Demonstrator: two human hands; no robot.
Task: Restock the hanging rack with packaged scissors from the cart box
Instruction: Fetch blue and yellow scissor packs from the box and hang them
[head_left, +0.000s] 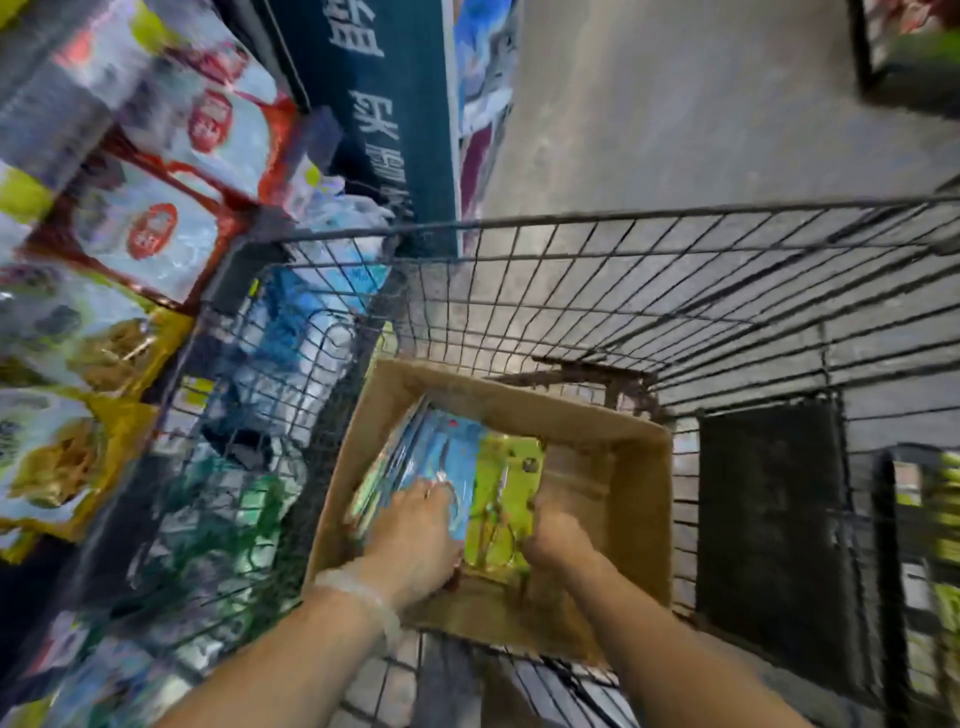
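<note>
An open cardboard box (631, 470) sits in the wire cart (675, 291). Inside it lie packaged scissors: blue-backed packs (457, 447) stacked at the left and a green-backed pack (511, 467) beside them. Both my hands are down in the box. My left hand (415, 535) rests on the blue packs with its fingers spread over the top one. My right hand (558, 535) holds the right edge of the green pack with curled fingers. The hanging rack is not in view. The frame is blurred.
Shelves of bagged goods (130, 223) crowd the left side, close against the cart. A dark sign with white characters (384, 119) stands beyond. A black panel (774, 509) lies in the cart to the right of the box. Grey floor (701, 104) stretches ahead.
</note>
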